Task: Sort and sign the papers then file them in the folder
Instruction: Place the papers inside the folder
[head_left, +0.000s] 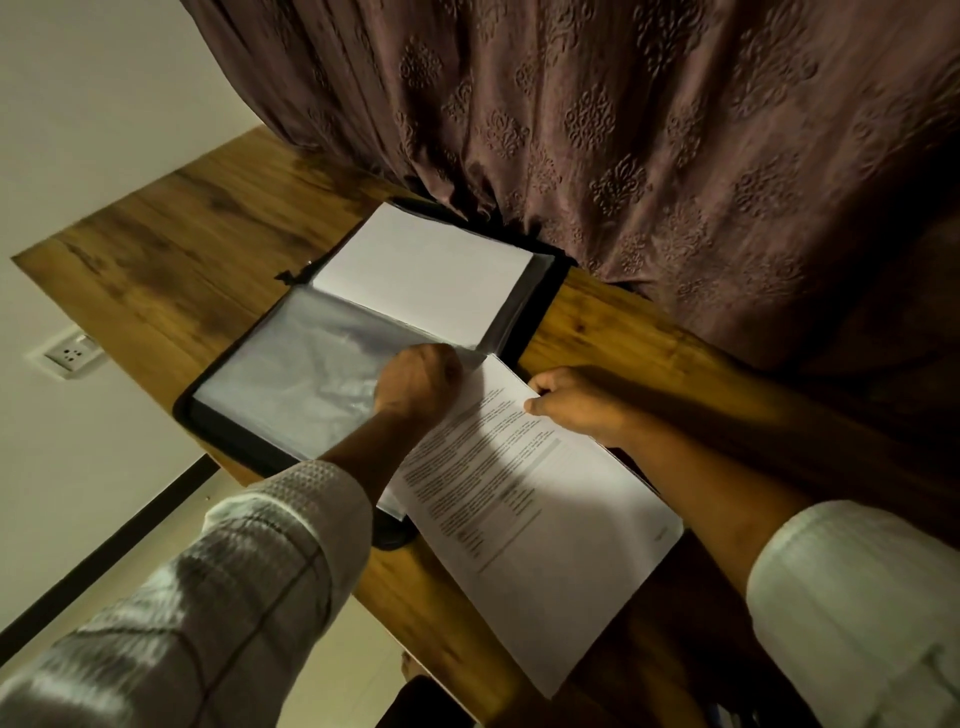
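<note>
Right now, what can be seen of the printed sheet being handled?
The printed sheet is white paper with blurred black text lines, unreadable. It lies tilted, overhanging the wooden table edge beside the open folder. The right hand pinches its far edge; the left hand is closed at its far corner, by a plastic sleeve.

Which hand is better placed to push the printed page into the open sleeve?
Right. The right hand pinches the printed page at its far edge, while the left hand is at the sleeve mouth, likely holding it open.
</note>
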